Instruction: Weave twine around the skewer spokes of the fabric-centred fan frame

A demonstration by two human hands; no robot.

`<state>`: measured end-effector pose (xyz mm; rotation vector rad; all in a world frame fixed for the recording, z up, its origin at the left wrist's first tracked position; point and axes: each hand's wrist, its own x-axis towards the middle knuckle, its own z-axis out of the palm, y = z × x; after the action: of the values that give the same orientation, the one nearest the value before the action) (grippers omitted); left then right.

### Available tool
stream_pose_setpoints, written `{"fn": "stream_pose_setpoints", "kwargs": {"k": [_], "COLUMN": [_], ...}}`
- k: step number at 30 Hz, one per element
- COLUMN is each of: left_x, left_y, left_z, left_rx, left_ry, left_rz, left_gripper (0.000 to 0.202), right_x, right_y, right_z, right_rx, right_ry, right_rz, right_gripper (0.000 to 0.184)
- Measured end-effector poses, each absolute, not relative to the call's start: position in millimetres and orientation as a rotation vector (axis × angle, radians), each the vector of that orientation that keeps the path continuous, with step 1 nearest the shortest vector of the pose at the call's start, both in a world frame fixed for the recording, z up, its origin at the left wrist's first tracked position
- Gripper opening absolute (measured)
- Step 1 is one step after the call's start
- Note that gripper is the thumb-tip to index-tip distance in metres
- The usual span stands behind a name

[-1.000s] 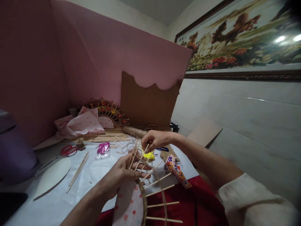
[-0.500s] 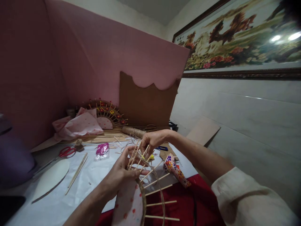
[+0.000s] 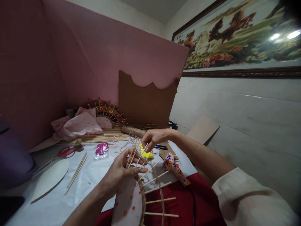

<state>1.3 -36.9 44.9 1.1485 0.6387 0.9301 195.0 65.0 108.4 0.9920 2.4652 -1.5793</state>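
Observation:
My left hand (image 3: 119,166) grips the upper end of a fan-shaped piece (image 3: 129,201), covered in white cloth with red flowers and rimmed with twine. Thin wooden sticks (image 3: 160,201) spread out from its curved edge, and twine (image 3: 161,188) runs across them partway along. My right hand (image 3: 154,139) is closed in a pinch on the twine by the upper stick tips; the strand between its fingertips is mostly hidden. Just below that hand lies a bright yellow item (image 3: 147,155). The lower end of the fan piece rests over red cloth (image 3: 181,207).
Red-handled scissors (image 3: 66,152), loose sticks (image 3: 76,172), a white oval piece (image 3: 50,180) and a purple item in plastic (image 3: 102,149) lie left. Behind are a twine roll (image 3: 133,130) and a decorated fan (image 3: 109,113). A blue cutter (image 3: 161,147) and flowered cloth (image 3: 175,169) lie right.
My right hand has lifted slightly away from the sticks, uncovering more of the yellow item. The left hand keeps its grip, and the fan piece has barely shifted.

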Motion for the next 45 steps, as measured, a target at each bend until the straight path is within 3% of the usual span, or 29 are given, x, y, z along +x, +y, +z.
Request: {"fn": "stream_pose_setpoints", "kwargs": {"k": [14,22,29,40,45], "left_x": [5,5,5,3,2], "left_y": [-33,-36,-36,-33,-32], "left_z": [38,46,46,46,46], "left_rx": [1.142,1.05,1.046,1.019,1.006], "left_ry": [0.592,0.623,0.613,0.679,0.703], "left_rz": [0.959,0.921,0.964,0.974,0.983], "left_gripper": [0.025,0.033,0.035,0.034,0.036], "right_x": [206,209,215,215,206], "right_y": [60,58,55,46,29], "right_z": [101,94,97,113,120], "right_rx": [1.041,1.08,1.112,1.165,0.931], "right_ry": [2.501,2.509,2.627,2.948,3.125], "right_rz": [-1.66,-1.726,-1.71,-1.095,-0.519], "right_gripper": [0.009,0.021,0.016,0.013,0.009]}}
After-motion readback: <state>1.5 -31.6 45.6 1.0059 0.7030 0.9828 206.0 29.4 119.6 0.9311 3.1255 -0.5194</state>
